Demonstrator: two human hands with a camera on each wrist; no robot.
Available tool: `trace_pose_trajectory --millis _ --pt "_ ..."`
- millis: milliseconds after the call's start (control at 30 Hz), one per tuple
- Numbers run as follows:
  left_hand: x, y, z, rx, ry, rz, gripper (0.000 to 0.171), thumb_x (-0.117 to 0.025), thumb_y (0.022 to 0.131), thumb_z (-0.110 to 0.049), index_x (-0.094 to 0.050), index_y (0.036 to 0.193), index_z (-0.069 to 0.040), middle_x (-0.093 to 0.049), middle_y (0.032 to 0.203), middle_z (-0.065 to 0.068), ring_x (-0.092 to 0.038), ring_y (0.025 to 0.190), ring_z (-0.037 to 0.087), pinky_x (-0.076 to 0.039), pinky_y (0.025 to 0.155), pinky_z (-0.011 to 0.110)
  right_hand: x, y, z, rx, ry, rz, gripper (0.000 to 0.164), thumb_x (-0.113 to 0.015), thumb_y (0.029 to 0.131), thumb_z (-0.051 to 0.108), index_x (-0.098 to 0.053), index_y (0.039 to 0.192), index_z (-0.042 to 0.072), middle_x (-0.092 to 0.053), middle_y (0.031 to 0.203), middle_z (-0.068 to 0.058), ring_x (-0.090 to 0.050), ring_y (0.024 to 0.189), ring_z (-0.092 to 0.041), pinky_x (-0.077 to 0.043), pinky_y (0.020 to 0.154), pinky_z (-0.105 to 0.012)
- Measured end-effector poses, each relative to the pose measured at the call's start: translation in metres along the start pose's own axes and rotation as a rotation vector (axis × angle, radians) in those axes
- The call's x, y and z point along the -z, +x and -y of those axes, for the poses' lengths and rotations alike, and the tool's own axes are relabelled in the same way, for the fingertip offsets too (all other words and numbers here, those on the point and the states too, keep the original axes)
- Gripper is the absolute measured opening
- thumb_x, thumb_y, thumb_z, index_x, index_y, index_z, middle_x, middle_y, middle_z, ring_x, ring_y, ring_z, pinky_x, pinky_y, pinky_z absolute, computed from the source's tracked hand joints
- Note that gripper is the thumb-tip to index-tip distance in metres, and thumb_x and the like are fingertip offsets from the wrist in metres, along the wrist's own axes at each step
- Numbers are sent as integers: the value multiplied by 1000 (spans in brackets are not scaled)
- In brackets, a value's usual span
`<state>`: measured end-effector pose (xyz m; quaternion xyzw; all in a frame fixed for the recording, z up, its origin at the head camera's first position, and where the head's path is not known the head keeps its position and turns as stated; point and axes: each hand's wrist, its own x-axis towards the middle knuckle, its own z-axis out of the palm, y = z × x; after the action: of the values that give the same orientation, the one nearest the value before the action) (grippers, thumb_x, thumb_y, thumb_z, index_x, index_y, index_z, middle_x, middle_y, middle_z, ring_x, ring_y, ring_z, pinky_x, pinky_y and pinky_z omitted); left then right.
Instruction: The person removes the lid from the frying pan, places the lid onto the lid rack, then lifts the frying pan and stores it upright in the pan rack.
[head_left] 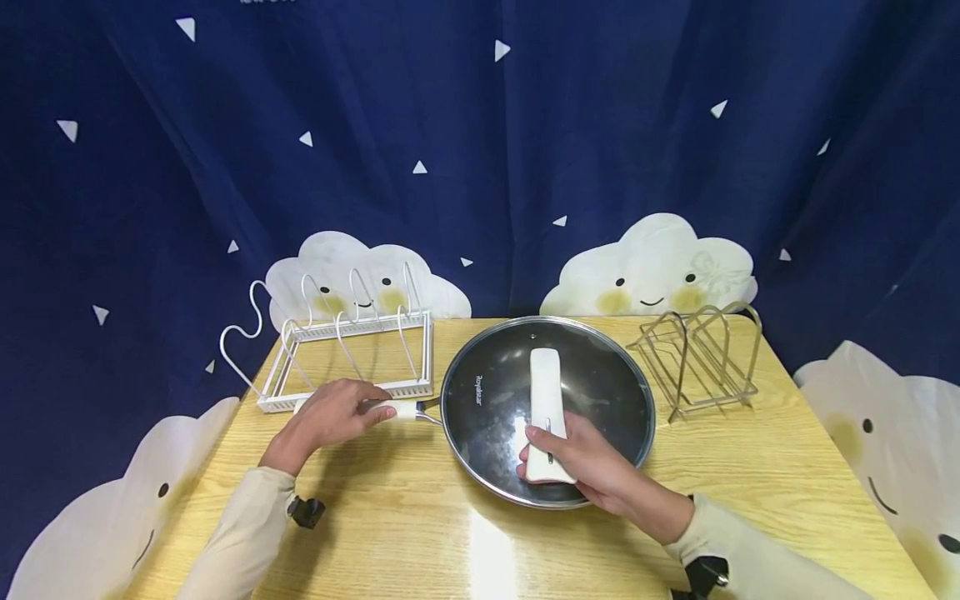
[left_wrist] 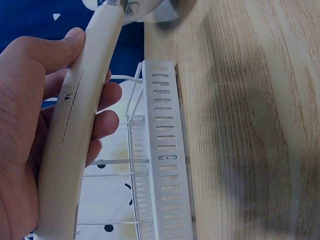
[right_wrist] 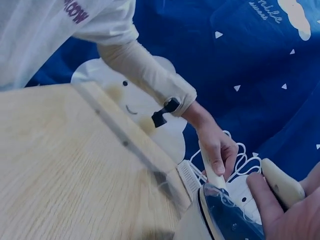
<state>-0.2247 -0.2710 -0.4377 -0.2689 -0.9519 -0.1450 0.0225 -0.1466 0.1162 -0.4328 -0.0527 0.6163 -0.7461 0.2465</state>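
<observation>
Pan [head_left: 491, 442], beneath the right hand [head_left: 592, 462] gripping its lid handle [head_left: 546, 392] and beside the left hand [head_left: 333, 417] clasping the pan handle [left_wrist: 82, 115], may shed the lid [head_left: 600, 375], whose seating is unclear, if tilted.

On my head feed I get bright light, seemingly from above, with white glare on the tabletop [head_left: 491, 546] and glass lid [head_left: 491, 442]. Soft shadow lies beside the left sleeve [head_left: 243, 525]; my right wrist view looks hazier.
</observation>
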Motion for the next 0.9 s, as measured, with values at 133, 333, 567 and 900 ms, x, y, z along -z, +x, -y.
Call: trace_pose_trajectory --millis 133,333,567,900 --pt "0 -1 0 7 -13 9 41 -62 99 -50 -78 114 -16 -77 107 -3 -71 99 20 -56 86 46 -4 0 1 -20 44 -8 40 -54 106 12 -31 131 -9 -68 99 -19 -74 83 -24 -62 80 -38" --pt "0 -1 0 5 -17 4 38 -63 99 -49 -79 113 -17 -77 107 -4 -72 100 20 -56 86 45 -7 1 -1 -21 89 -27 38 -50 107 9 -28 133 -8 -61 97 -14 -73 79 -25 -62 78 -38" --pt "0 0 1 0 3 -2 39 -62 99 -50 -79 113 -18 -77 108 -3 -72 99 20 -56 85 45 -9 2 -1 -4 116 -46 39 -50 107 9 -27 134 -7 -57 92 -11 -73 74 -25 -62 72 -35" --pt "1 0 -1 2 11 4 40 -63 99 -48 -78 115 -15 -77 111 -1 -72 103 24 -56 87 46 -9 -1 1 46 69 -62 35 -49 107 10 -30 130 -10 -59 91 -10 -73 74 -24 -63 74 -38"
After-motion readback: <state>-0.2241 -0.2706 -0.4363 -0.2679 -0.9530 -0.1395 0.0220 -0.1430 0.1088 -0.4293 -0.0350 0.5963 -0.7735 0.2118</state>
